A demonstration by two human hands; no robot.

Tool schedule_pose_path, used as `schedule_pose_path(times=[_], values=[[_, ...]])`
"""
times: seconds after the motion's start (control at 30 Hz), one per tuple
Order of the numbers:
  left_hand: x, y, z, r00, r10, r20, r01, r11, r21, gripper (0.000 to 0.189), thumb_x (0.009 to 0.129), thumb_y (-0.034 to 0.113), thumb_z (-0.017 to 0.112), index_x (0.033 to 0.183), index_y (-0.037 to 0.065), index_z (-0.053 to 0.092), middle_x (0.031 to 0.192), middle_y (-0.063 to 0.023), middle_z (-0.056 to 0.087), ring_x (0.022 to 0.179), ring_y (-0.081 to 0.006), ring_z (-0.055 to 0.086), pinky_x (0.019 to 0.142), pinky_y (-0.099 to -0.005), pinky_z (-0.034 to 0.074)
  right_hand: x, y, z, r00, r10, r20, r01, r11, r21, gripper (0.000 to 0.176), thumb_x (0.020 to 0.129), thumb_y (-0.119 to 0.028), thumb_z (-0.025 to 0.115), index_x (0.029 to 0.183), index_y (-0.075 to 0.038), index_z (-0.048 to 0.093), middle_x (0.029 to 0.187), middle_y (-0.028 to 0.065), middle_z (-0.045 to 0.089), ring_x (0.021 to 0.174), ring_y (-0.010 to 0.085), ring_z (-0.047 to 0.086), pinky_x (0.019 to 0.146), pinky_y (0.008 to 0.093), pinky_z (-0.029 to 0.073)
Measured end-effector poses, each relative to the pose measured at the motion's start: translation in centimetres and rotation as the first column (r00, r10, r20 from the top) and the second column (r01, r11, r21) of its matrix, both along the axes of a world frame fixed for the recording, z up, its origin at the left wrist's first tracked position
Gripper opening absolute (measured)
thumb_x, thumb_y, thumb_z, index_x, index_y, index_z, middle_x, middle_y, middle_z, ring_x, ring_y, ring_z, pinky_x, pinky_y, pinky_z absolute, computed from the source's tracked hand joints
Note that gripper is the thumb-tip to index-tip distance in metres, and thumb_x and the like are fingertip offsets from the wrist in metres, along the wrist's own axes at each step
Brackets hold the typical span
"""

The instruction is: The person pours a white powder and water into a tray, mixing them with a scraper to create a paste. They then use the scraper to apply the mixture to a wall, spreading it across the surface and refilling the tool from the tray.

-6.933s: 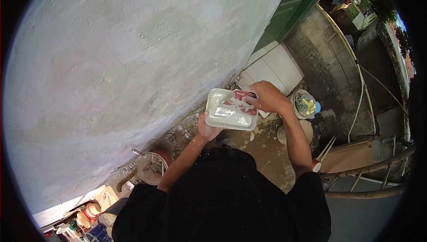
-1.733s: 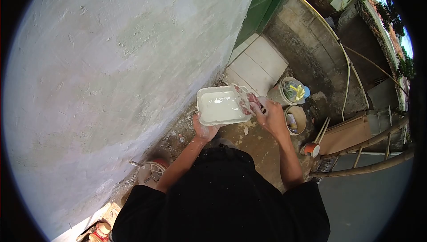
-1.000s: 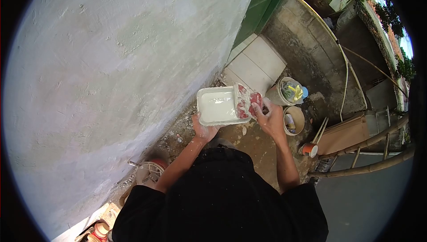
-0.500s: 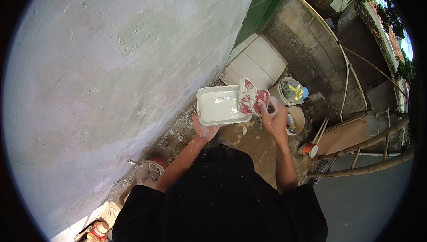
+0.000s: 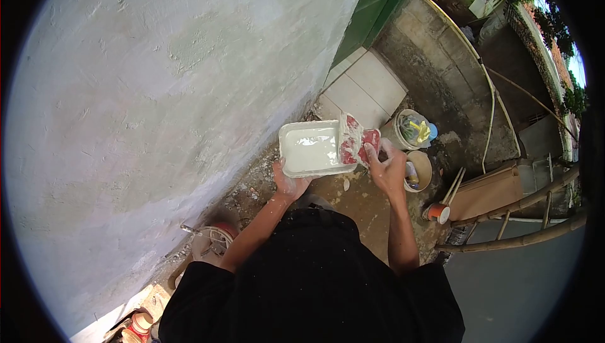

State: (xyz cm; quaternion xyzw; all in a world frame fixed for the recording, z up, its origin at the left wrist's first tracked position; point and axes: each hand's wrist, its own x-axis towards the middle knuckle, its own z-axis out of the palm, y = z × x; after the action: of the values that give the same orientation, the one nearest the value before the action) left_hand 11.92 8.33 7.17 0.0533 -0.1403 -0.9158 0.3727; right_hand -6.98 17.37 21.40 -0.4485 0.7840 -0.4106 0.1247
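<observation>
A white rectangular tray [image 5: 283, 154] of creamy white plaster or paint is level in front of my body. My left hand [image 5: 290, 182] is closed on its near left edge from below, partly hidden by the tray. In my right hand [image 5: 389, 171] is a red putty scraper [image 5: 370, 143], pinched at its handle. The broad blade, smeared with white, lies over the tray's right end. White residue coats the fingers of both hands.
A rough, patchy plastered wall [image 5: 189, 91] rises on the left, beside a green door [image 5: 368, 12]. To the right stand a bucket [image 5: 394, 132] with bags in it, a second bucket [image 5: 425, 166], an orange can [image 5: 437, 212] and a bamboo ladder [image 5: 523, 240]. Another bucket [image 5: 211, 245] stands behind my left arm.
Very little differs. The scraper and my right hand have shifted slightly at the tray's right end; the tray and my left hand stay nearly still.
</observation>
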Motion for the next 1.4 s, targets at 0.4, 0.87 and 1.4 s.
schedule_pose_path(times=[0.4, 0.87, 1.4], values=[[-0.3, 0.3, 0.5, 0.999, -0.003, 0.054, 0.005, 0.999, -0.034, 0.081, 0.085, 0.057, 0.042, 0.146, 0.006, 0.031, 0.145, -0.0171, 0.042, 0.130, -0.0378, 0.044, 0.105, -0.0591, 0.036, 1.1, -0.2, -2.7, 0.984, 0.057, 0.170, -0.047, 0.997, -0.064, 0.014, 0.090, -0.012, 0.066, 0.091, 0.002, 0.067, 0.065, -0.0021, 0.058, 0.057, 0.0032, 0.047, 0.050, 0.0232, 0.038], [-0.7, 0.4, 1.1, 0.988, -0.086, 0.125, 0.097, 0.992, -0.085, 0.087, 0.084, 0.065, 0.040, 0.148, 0.007, 0.028, 0.145, -0.0175, 0.040, 0.132, -0.0373, 0.043, 0.105, -0.0558, 0.038, -2.4, -4.9, 4.2, 0.682, 0.681, -0.266, -0.542, 0.715, 0.442, 0.019, 0.086, -0.020, 0.063, 0.095, -0.005, 0.068, 0.085, 0.0210, 0.066, 0.084, 0.0411, 0.062, 0.076, 0.0484, 0.048], [-0.4, 0.6, 0.6, 0.981, -0.090, 0.173, 0.111, 0.988, -0.111, 0.100, 0.080, 0.078, 0.039, 0.149, 0.006, 0.025, 0.148, -0.0170, 0.036, 0.133, -0.0373, 0.042, 0.106, -0.0575, 0.036, -2.7, -9.7, 0.8, 0.503, 0.861, -0.073, -0.714, 0.461, 0.527, 0.028, 0.082, -0.029, 0.070, 0.087, -0.002, 0.067, 0.080, 0.0221, 0.065, 0.082, 0.0415, 0.062, 0.073, 0.0484, 0.048]])
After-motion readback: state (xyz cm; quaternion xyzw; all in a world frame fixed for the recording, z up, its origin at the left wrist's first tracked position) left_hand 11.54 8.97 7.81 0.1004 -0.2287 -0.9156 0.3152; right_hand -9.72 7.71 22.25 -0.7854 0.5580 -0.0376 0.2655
